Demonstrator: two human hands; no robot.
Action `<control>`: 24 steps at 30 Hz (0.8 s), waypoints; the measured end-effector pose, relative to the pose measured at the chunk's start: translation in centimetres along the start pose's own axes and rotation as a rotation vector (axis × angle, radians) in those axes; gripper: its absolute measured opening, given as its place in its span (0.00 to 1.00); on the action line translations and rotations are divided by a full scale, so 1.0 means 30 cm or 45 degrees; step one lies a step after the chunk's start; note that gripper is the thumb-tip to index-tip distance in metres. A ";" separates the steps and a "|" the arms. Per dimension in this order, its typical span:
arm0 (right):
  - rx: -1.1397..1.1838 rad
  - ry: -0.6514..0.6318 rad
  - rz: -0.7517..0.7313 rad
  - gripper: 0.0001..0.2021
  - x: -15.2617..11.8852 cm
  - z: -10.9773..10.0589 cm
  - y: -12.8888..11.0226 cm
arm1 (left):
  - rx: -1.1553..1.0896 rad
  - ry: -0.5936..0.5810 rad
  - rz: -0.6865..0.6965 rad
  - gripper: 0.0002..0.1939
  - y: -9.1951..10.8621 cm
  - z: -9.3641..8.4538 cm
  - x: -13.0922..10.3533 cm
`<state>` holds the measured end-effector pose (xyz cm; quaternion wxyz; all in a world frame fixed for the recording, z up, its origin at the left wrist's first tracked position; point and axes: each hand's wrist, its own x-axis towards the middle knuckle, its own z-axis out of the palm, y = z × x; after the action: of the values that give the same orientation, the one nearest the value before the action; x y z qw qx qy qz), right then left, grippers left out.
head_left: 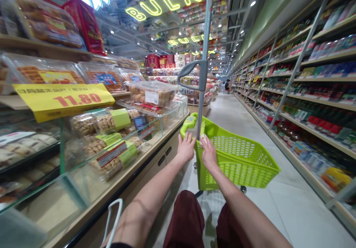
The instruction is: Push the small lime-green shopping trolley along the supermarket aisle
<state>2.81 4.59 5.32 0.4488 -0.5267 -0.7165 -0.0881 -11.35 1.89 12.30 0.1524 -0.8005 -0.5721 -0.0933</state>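
Observation:
In front of me stands a green plastic shopping cart (236,166) with a perforated basket. From its near end rises a metal pole (208,25) with a grey loop handle (191,75). My left hand (187,148) rests by the near corner of the cart, just below its green grip (189,124), with the fingers stretched out and apart. Beside it, at the foot of the pole, my right hand (209,154) is closed on a small crumpled white tissue (204,139), pressed against the rim. The basket's floor is mostly hidden.
On the left runs a glass-edged counter with clear boxes of pastries (151,92) and a yellow price sign (66,99). Long stocked shelves (319,81) line the right. Between them the tiled aisle (222,107) leads back to a distant person (227,86).

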 end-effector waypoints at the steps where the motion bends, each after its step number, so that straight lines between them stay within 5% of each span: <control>1: -0.006 0.013 0.000 0.28 -0.012 -0.007 0.030 | 0.000 -0.004 0.002 0.32 0.002 -0.004 -0.007; 6: -0.016 0.105 0.127 0.27 -0.042 -0.036 0.122 | -0.001 0.012 -0.005 0.32 0.028 -0.012 -0.031; 12: 0.048 0.086 -0.080 0.29 -0.052 -0.017 -0.004 | 0.011 0.025 -0.008 0.30 0.053 -0.030 -0.039; 19: -0.061 0.121 0.129 0.25 -0.062 -0.069 0.073 | 0.053 0.018 -0.050 0.31 0.013 -0.027 -0.049; 24: -0.059 0.060 -0.019 0.26 -0.039 -0.048 -0.013 | 0.066 0.021 -0.048 0.32 0.015 -0.022 -0.049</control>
<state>3.33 2.79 5.44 0.4526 -0.5295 -0.7073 -0.1205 -11.40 0.22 12.39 0.1762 -0.7846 -0.5879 -0.0879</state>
